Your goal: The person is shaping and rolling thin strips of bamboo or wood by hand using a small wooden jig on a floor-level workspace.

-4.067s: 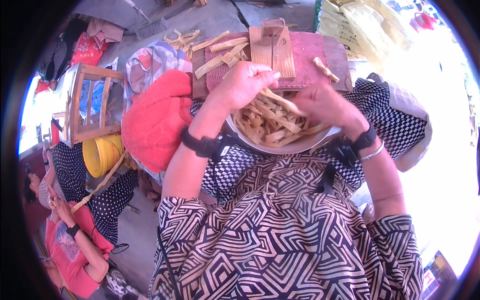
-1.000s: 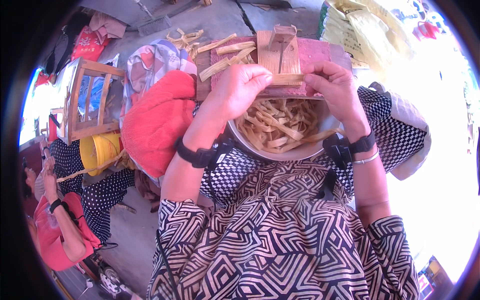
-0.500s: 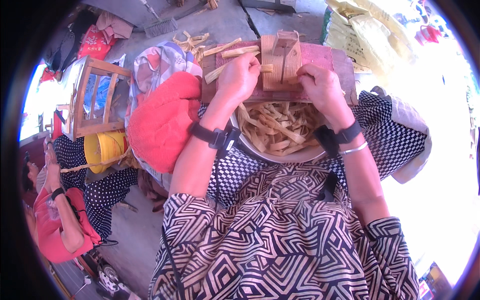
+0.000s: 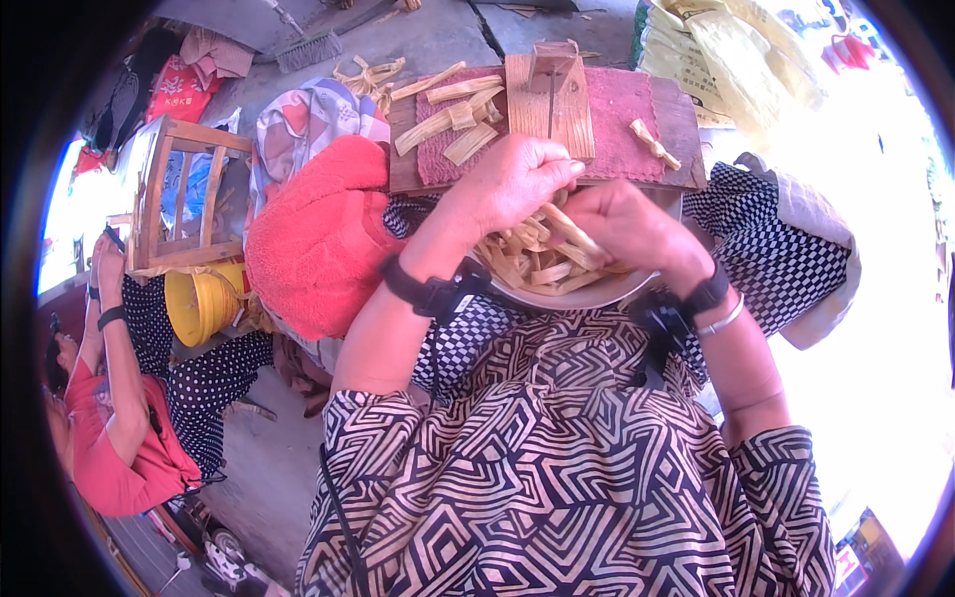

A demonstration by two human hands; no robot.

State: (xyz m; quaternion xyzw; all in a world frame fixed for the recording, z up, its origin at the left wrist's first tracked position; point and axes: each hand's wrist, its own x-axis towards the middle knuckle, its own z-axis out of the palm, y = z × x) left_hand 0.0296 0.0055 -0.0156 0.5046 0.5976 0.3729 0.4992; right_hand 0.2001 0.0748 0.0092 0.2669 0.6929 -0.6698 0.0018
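Above a white bowl (image 4: 627, 295) of flat, pale tan dried strips (image 4: 537, 264), my two hands are close together. My left hand (image 4: 522, 184) is closed in a pinch at the bowl's far edge; what its fingertips hold is hidden. My right hand (image 4: 637, 229), slightly blurred, curls around a tan strip (image 4: 572, 235) over the pile. Just beyond them stands a wooden block (image 4: 572, 124) with an upright piece and a thin dark rod or blade, set on a board covered in pink cloth (image 4: 617, 114).
Several cut strips (image 4: 448, 121) lie left of the block; a knotted strip (image 4: 655, 145) lies to its right. A red cloth bundle (image 4: 318, 244) sits left of my left forearm. Farther left are a wooden stool (image 4: 189, 194), a yellow bucket (image 4: 199, 303) and a co-worker (image 4: 129, 418). Pale sacks (image 4: 726, 70) stand far right.
Both my hands have come down from the wooden block to the bowl, uncovering strips on the board. The co-worker's hands have risen, and the long strand between them and the bucket no longer shows.
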